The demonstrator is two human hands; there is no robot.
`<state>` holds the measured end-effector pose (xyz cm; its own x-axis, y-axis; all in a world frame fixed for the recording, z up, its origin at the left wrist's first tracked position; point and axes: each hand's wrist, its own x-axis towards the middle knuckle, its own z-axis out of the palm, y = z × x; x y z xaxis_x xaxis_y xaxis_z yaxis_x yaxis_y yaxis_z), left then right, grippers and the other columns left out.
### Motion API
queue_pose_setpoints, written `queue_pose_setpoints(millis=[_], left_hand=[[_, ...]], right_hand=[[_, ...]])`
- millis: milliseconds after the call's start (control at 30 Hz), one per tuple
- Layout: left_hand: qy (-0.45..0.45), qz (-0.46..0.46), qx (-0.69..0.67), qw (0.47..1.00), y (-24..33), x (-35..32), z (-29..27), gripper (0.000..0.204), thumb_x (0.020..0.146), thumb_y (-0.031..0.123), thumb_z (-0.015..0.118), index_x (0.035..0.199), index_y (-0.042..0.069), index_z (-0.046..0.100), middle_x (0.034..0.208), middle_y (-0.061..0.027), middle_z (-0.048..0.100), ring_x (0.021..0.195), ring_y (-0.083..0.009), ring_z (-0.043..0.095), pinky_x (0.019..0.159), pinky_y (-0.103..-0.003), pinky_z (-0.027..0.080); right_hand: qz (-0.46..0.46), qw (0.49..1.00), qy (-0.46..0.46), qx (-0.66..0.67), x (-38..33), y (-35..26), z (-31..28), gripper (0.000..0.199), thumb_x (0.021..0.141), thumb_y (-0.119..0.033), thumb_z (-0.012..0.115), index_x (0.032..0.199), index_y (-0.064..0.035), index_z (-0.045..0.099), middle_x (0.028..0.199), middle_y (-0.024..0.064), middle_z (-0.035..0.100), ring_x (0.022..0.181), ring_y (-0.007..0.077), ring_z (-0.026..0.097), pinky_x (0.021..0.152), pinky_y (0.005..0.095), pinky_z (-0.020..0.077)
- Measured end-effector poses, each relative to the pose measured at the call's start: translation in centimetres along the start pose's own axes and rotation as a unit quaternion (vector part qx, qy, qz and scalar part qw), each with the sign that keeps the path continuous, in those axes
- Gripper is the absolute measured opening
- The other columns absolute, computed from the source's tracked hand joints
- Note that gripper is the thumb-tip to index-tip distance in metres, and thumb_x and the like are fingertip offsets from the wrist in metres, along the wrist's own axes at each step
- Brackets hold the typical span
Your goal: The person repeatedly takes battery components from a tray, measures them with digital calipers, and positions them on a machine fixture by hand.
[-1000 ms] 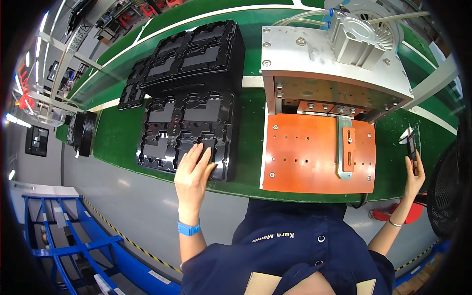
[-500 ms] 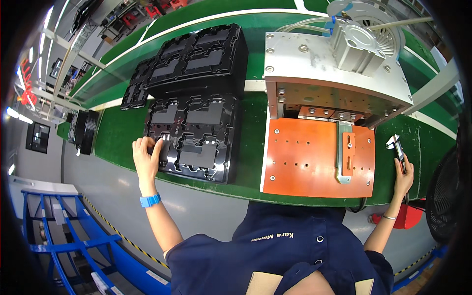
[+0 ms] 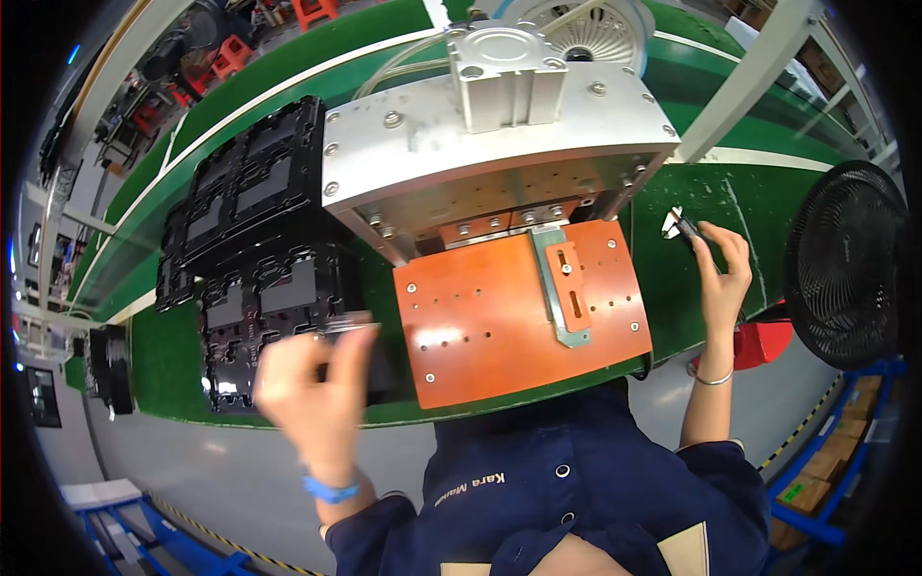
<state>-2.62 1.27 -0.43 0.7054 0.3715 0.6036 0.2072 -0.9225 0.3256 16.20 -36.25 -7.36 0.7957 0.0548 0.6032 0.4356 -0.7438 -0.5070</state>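
My left hand (image 3: 312, 389) is raised over the near right corner of the black plastic tray (image 3: 229, 389). Motion smears it. Thumb and fingers pinch a thin dark flat piece with a pale, shiny edge (image 3: 351, 322); most of that piece is hidden or blurred. Several grey flat pieces (image 3: 288, 285) lie in the tray's pockets. On the right, my right hand (image 3: 722, 274) grips a digital caliper (image 3: 683, 228) between thumb and fingers, its silver jaws pointing away from me above the green bench. Between my hands stands a press with an orange plate (image 3: 471, 331).
The press's metal head (image 3: 499, 134) rises behind the orange plate, which carries a slotted stop (image 3: 567, 283). A taller stack of black trays (image 3: 254, 182) stands at the back left. A black fan (image 3: 845, 264) is at the right, near a red stool (image 3: 764, 344).
My left hand has lifted from the tray and moved right, bringing the thin piece with it. The view has turned right. My right hand still holds the caliper.
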Motion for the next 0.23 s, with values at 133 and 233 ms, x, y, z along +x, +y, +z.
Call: queue_pose_setpoints(millis=[133, 233], left_hand=[[-0.102, 0.065, -0.150, 0.981, 5.7, -0.5, 4.9, 0.031, 0.075, 0.020, 0.083, 0.068, 0.007, 0.055, 0.063, -0.0053, 0.055, 0.059, -0.0246, 0.051, 0.056, -0.036, 0.043], [-0.122, 0.081, -0.159, 0.976, 6.6, -1.1, 5.4, 0.021, 0.079, 0.014, 0.079, 0.074, 0.009, 0.059, 0.074, -0.0056, 0.060, 0.069, -0.0269, 0.055, 0.064, -0.036, 0.045]], right_hand=[[-0.174, 0.972, -0.104, 0.121, 0.8, -10.3, -0.2, 0.007, 0.076, -0.005, 0.074, 0.081, -0.0068, 0.071, 0.081, 0.0047, 0.070, 0.078, 0.0228, 0.063, 0.078, 0.0336, 0.0455], [-0.234, 0.936, -0.215, 0.152, -0.1, -12.9, 0.9, 0.014, 0.075, -0.010, 0.078, 0.087, -0.0129, 0.073, 0.094, 0.0024, 0.071, 0.089, 0.0208, 0.064, 0.082, 0.0332, 0.0445]])
